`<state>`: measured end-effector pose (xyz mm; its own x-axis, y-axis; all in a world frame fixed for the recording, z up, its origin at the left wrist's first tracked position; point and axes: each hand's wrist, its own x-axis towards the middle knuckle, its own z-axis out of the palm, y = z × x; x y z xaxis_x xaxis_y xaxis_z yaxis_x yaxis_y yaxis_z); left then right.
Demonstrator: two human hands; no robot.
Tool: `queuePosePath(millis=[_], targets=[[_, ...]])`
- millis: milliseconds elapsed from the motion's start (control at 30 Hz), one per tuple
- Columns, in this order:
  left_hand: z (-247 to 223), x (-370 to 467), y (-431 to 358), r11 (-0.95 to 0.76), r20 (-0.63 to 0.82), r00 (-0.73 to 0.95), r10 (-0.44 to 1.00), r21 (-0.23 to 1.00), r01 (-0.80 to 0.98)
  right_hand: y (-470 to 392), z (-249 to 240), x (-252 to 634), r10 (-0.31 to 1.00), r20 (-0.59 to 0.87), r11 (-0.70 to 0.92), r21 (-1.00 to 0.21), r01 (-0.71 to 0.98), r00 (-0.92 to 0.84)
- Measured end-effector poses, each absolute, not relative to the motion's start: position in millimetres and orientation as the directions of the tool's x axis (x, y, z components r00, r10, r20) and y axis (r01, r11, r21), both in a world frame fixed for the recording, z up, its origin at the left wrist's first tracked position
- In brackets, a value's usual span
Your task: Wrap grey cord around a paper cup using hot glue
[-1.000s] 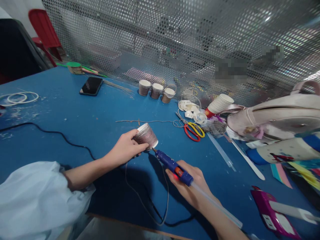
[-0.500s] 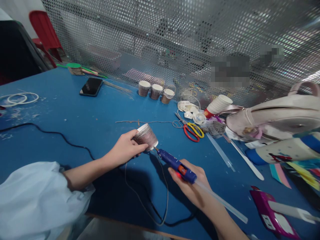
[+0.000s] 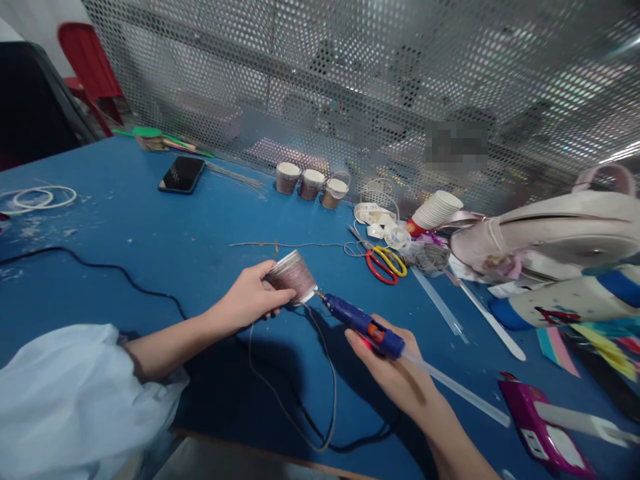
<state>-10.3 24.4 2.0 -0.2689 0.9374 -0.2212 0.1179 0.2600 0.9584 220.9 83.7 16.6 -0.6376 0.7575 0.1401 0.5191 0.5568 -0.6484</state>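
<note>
Tilted on its side, a small cup (image 3: pixel 296 277) wrapped in brownish-grey cord is pinched between the thumb and fingers of my left hand (image 3: pixel 257 293). A loose length of grey cord (image 3: pixel 334 373) hangs from its base and loops over the table. My right hand (image 3: pixel 395 363) is closed around a blue glue gun (image 3: pixel 363 325), whose nozzle points at the cup's base rim, very near it; whether they touch I cannot tell. A clear glue stick (image 3: pixel 460 390) sticks out of the gun's back, and a red light glows by my fingers.
Three wrapped cups (image 3: pixel 311 185) stand by the mesh panel. Scissors (image 3: pixel 383 265), stacked paper cups (image 3: pixel 437 210), a bag (image 3: pixel 555 223), a bottle (image 3: pixel 565 300) and a purple device (image 3: pixel 545 430) lie rightward. Leftward are a phone (image 3: pixel 183 175) and a black cable (image 3: pixel 115 267).
My right hand and the glue gun have moved slightly right and down, drawing the nozzle back a little from the cup. My left hand and the cup have barely moved.
</note>
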Motion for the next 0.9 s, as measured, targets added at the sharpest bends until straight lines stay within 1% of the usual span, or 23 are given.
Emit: queuePosePath(millis=[300, 433, 533, 700, 900], targets=[[-5.9, -11.5, 25.2, 0.247, -0.212, -0.262, 0.941, 0.963, 0.107, 74.9, 11.3, 218.3, 0.712, 0.147, 0.619, -0.593, 0.515, -0.686], [-5.5, -10.9, 24.5, 0.255, -0.220, -0.267, 0.938, 0.961, 0.105, 70.8, 7.3, 215.5, 0.684, 0.164, 0.649, -0.582, 0.491, -0.710], [-3.1, -10.7, 24.5, 0.253, -0.218, -0.271, 0.937, 0.962, 0.100, 71.3, 8.1, 215.4, 0.690, 0.159, 0.643, -0.583, 0.497, -0.706], [0.0, -11.0, 25.3, 0.251, -0.218, -0.271, 0.938, 0.964, 0.092, 78.2, 12.2, 219.9, 0.750, 0.118, 0.567, -0.621, 0.540, -0.651], [0.3, -11.1, 24.8, 0.256, -0.224, -0.262, 0.939, 0.962, 0.095, 87.8, 19.9, 219.9, 0.814, 0.004, 0.400, -0.729, 0.555, -0.582]])
